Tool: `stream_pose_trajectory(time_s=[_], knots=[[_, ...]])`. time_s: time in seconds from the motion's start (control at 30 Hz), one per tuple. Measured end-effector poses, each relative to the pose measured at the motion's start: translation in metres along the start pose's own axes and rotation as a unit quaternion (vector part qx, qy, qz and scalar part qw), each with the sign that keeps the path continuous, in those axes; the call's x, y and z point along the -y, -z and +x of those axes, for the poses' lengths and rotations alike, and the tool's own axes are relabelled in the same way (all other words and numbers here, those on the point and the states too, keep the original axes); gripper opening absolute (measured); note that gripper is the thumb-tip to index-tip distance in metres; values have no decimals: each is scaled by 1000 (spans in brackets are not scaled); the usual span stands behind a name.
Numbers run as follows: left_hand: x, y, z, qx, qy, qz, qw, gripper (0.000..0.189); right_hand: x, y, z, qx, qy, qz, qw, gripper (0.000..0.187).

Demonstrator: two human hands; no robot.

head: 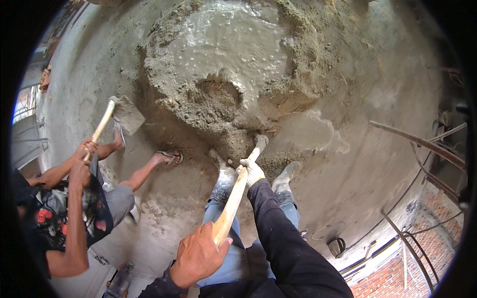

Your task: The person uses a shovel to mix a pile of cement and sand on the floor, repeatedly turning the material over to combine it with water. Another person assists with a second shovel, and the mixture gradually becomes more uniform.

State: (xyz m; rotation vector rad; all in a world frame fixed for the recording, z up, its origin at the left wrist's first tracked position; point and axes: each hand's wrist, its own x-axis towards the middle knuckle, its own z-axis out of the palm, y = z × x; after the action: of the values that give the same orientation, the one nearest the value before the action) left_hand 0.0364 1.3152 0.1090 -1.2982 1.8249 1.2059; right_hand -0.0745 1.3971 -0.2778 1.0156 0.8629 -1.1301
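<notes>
My bare left hand (pixel 201 249) grips the near end of a pale wooden tool handle (pixel 233 205). Farther up, my right hand (pixel 253 172) in a white glove is closed around the same handle. The tool, probably a hoe, has a mortar-caked head (pixel 261 140) at the edge of a wet mortar heap (pixel 208 115); its blade is hidden in the mix. Grey watery slurry (pixel 227 44) with bubbles pools inside the heap's ring. At the near side the ring is breached, and a slurry puddle (pixel 309 130) spreads to the right on the floor.
On the left, a co-worker in sandals holds a raised hoe (pixel 128 115) in both hands. My mortar-smeared boots (pixel 223 178) stand close to the heap. Rusty metal bars (pixel 417 139) jut in from the right. A dark jug-like container (pixel 337 246) sits near the lower right ledge.
</notes>
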Motion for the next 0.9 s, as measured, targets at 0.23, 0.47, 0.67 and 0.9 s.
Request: stream_pose_trajectory(time_s=[0.23, 0.47, 0.67, 0.9], knots=[[31, 35, -57, 16, -34, 31, 999, 50, -14, -37, -60, 70, 57, 110, 990, 10], [214, -53, 2, -90, 47, 130, 986, 45, -52, -89, -27, 68, 180, 55, 980, 13], [289, -138, 107, -153, -2, 99, 983, 48, -11, -88, -17, 72, 253, -10, 965, 15], [218, -176, 164, -151, -118, 20, 981, 40, 76, -31, -56, -16, 391, -33, 920, 11]])
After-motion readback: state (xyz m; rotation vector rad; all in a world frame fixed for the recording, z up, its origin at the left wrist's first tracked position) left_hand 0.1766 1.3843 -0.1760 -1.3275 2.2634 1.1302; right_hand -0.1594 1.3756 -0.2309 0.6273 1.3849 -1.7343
